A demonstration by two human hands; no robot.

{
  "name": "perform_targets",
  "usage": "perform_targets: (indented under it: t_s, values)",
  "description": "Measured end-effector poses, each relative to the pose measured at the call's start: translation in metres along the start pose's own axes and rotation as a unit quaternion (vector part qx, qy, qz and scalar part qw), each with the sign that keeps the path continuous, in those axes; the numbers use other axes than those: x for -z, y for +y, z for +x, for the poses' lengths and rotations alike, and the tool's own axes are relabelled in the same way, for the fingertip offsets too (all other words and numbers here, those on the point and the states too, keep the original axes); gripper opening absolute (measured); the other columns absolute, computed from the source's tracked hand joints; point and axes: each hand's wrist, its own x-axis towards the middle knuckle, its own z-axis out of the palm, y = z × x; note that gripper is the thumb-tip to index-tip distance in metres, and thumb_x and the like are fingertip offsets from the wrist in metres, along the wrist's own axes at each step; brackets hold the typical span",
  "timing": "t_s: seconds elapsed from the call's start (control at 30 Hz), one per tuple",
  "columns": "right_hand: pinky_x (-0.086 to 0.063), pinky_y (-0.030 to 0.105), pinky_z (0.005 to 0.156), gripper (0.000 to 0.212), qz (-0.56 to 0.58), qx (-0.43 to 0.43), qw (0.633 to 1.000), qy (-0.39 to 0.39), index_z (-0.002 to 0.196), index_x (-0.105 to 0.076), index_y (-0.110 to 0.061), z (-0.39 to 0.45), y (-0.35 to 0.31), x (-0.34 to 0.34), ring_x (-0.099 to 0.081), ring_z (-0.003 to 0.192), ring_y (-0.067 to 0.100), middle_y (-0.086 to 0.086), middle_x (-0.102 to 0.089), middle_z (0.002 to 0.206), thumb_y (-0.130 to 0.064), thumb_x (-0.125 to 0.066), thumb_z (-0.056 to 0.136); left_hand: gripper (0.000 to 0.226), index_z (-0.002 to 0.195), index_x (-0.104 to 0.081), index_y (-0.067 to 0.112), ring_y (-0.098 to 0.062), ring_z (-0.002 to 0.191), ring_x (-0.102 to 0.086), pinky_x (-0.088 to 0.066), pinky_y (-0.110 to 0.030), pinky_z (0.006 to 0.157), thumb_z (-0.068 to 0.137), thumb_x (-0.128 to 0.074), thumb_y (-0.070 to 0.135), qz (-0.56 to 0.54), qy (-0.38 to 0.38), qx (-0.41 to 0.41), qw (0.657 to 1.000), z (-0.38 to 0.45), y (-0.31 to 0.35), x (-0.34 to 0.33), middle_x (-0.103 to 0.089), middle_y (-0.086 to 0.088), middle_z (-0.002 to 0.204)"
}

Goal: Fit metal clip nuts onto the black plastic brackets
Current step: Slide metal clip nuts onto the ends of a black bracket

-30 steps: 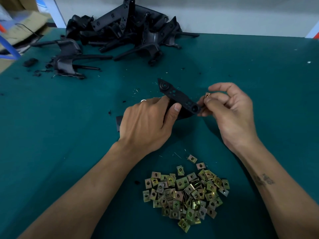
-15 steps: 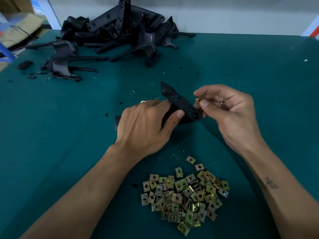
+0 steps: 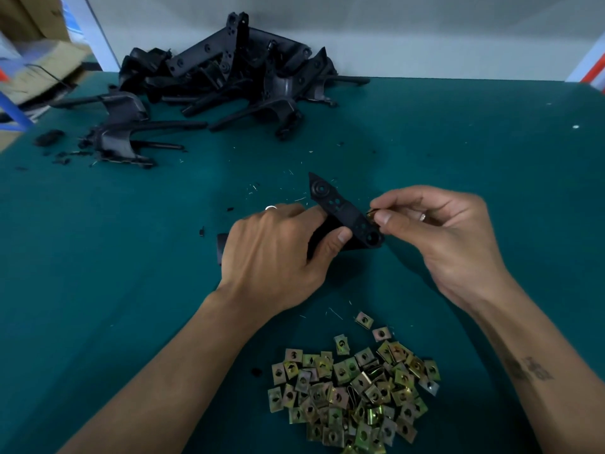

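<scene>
My left hand (image 3: pixel 278 250) grips a black plastic bracket (image 3: pixel 340 208) at the middle of the green table, its flat holed arm pointing up and away. My right hand (image 3: pixel 448 231) pinches a small brass-coloured clip nut (image 3: pixel 371 213) between thumb and fingertips, right against the right edge of that arm. Most of the nut is hidden by my fingertips. A heap of loose clip nuts (image 3: pixel 353 391) lies close to me, below both hands.
A pile of black brackets (image 3: pixel 229 77) lies at the table's far left, with one separate bracket (image 3: pixel 121 136) in front of it. Small black bits (image 3: pixel 49 137) and shavings lie scattered nearby. Cardboard boxes (image 3: pixel 39 67) stand beyond the left edge.
My right hand has brought the clip nut down from above the bracket's lower end to the arm's right edge. The left hand keeps its grip on the bracket.
</scene>
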Motion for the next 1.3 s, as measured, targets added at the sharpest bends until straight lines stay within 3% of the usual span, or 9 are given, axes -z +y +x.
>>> perform_targets:
  t_s: [0.2, 0.43, 0.63, 0.8, 0.97, 1.1, 1.2, 1.3]
  values:
    - [-0.055, 0.018, 0.072, 0.018, 0.015, -0.025, 0.999, 0.034, 0.087, -0.080, -0.019, 0.001, 0.004, -0.006, -0.071, 0.074, 0.011, 0.004, -0.077, 0.081, -0.002, -0.078, 0.080, 0.051, 0.099, -0.067, 0.028, -0.024, 0.061, -0.058, -0.020, -0.027, 0.049, 0.099, -0.032, 0.064, 0.019, -0.008, 0.001, 1.000, 0.000, 0.001, 0.001, -0.058, 0.007, 0.069]
    - [-0.058, 0.025, 0.070, 0.014, -0.013, -0.029, 0.998, 0.063, 0.079, -0.079, -0.019, 0.001, 0.004, -0.004, -0.067, 0.068, 0.020, 0.009, -0.075, 0.074, -0.006, -0.083, 0.076, 0.052, 0.091, -0.065, 0.026, -0.024, 0.059, -0.057, -0.020, -0.027, 0.049, 0.099, -0.032, 0.065, 0.017, 0.001, 0.012, 1.000, 0.001, 0.002, 0.001, -0.056, 0.008, 0.067]
    - [-0.056, 0.021, 0.072, 0.015, -0.019, -0.046, 0.998, 0.046, 0.079, -0.080, -0.021, -0.002, 0.003, -0.007, -0.066, 0.071, 0.016, 0.009, -0.076, 0.078, -0.006, -0.083, 0.077, 0.052, 0.087, -0.062, 0.025, -0.025, 0.060, -0.058, -0.024, -0.027, 0.049, 0.098, -0.032, 0.065, 0.018, 0.003, 0.012, 1.000, -0.001, 0.001, 0.000, -0.056, 0.007, 0.067]
    - [-0.057, 0.026, 0.076, 0.023, -0.016, -0.021, 0.998, 0.054, 0.075, -0.076, -0.018, -0.005, 0.004, -0.015, -0.068, 0.079, 0.015, 0.002, -0.077, 0.086, 0.004, -0.080, 0.079, 0.052, 0.083, -0.061, 0.022, -0.029, 0.062, -0.059, -0.030, -0.028, 0.050, 0.098, -0.033, 0.063, 0.018, 0.012, 0.016, 1.000, -0.001, -0.001, 0.000, -0.058, 0.006, 0.067]
    - [-0.054, 0.027, 0.075, 0.021, -0.008, -0.006, 1.000, 0.026, 0.071, -0.075, -0.021, -0.004, 0.006, -0.017, -0.067, 0.080, 0.014, -0.001, -0.074, 0.085, -0.001, -0.077, 0.078, 0.052, 0.079, -0.063, 0.022, -0.030, 0.060, -0.059, -0.040, -0.032, 0.050, 0.096, -0.035, 0.063, 0.020, 0.022, 0.031, 0.999, -0.002, -0.001, 0.000, -0.059, 0.006, 0.065]
    - [-0.054, 0.029, 0.077, 0.022, -0.001, -0.005, 1.000, 0.011, 0.071, -0.076, -0.022, -0.007, 0.010, -0.026, -0.068, 0.082, 0.015, -0.002, -0.074, 0.086, -0.001, -0.075, 0.080, 0.047, 0.076, -0.065, 0.023, -0.032, 0.055, -0.056, -0.035, -0.030, 0.050, 0.095, -0.041, 0.059, 0.026, 0.044, 0.041, 0.998, -0.002, -0.001, 0.000, -0.045, 0.012, 0.058]
    - [-0.054, 0.031, 0.083, 0.020, 0.065, -0.025, 0.998, 0.010, 0.073, -0.076, -0.020, -0.008, 0.008, -0.030, -0.068, 0.087, 0.018, 0.002, -0.074, 0.089, -0.001, -0.073, 0.081, 0.043, 0.076, -0.066, 0.023, -0.032, 0.052, -0.054, -0.031, -0.029, 0.052, 0.096, -0.045, 0.056, 0.015, 0.058, 0.045, 0.997, -0.003, -0.002, 0.001, -0.039, 0.015, 0.059]
    - [-0.053, 0.034, 0.083, 0.009, 0.099, -0.076, 0.992, -0.008, 0.087, -0.074, -0.009, -0.006, -0.001, -0.020, -0.067, 0.089, 0.024, 0.012, -0.074, 0.092, -0.006, -0.066, 0.087, 0.045, 0.079, -0.065, 0.024, -0.030, 0.053, -0.053, -0.036, -0.031, 0.051, 0.097, -0.042, 0.057, 0.020, 0.050, 0.054, 0.997, -0.002, -0.003, 0.000, -0.042, 0.014, 0.059]
